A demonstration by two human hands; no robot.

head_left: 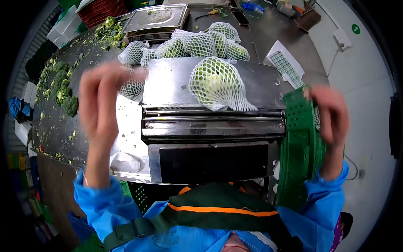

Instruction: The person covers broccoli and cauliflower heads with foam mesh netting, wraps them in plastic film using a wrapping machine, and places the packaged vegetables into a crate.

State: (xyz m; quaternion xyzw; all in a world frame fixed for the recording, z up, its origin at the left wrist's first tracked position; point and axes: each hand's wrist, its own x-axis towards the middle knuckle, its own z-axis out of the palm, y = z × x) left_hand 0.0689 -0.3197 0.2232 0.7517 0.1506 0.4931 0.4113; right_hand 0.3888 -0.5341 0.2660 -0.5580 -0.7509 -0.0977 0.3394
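Note:
My left hand (103, 94) is raised over the left edge of a metal wrapping machine (168, 86), smeared by motion, its fingers bent. Behind it is a white foam net sleeve (132, 89). On the machine's top plate lies a pale green-and-white vegetable head in a foam net (216, 82), apparently a cauliflower; neither hand touches it. To the right, my right hand (331, 113) hangs over a green plastic crate (296, 147), blurred too, fingers curled downward. Whether either hand holds anything small does not show.
More netted heads (195, 44) sit behind the machine. Broccoli heads (63, 90) and scraps cover the left table. Farther back are a metal scale (155, 19), a knife (208, 14) and a phone (240, 17). A label sheet (287, 63) lies at the right.

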